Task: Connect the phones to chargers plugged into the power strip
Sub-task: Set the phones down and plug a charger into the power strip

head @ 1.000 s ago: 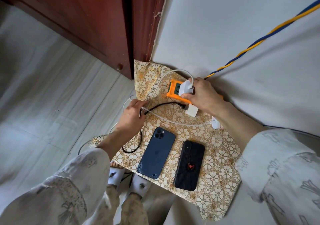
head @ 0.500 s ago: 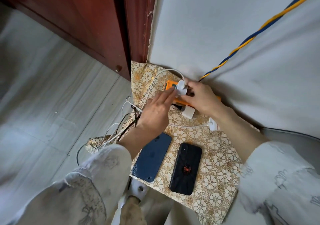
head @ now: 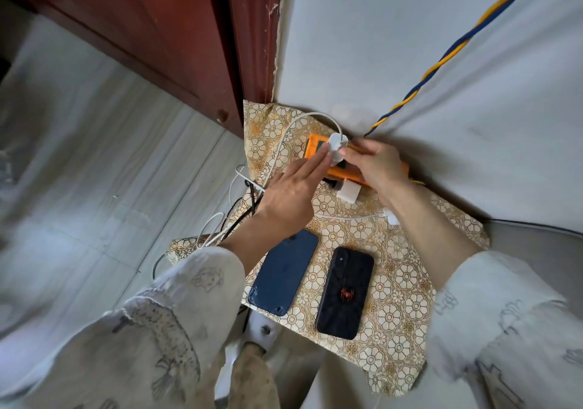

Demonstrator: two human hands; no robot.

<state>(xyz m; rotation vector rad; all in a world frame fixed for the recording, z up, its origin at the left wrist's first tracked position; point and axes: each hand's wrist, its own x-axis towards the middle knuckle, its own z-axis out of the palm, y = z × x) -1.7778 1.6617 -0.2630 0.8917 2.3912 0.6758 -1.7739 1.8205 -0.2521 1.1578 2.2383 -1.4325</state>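
Observation:
An orange power strip [head: 342, 172] lies on a gold flower-patterned cloth [head: 394, 282] against the wall. My right hand [head: 375, 164] pinches a white charger plug [head: 337, 147] standing over the strip. My left hand [head: 291, 192] reaches in with straight fingers whose tips press on the strip beside that plug. A second white charger [head: 348, 191] sits at the strip's near side. A blue phone [head: 284, 272] and a black phone with a red spider [head: 345, 292] lie face down on the cloth, nearer to me; no cable end is visible at either.
A blue-and-yellow twisted cord [head: 441, 61] runs up the wall from the strip. White and black cables [head: 233, 216] loop off the cloth's left edge onto the pale floor. A dark red wooden door [head: 151, 30] stands at the back left.
My left hand let go of the cables at the left and moved up to the strip, fingers straightened. My right hand still has the white plug over the strip.

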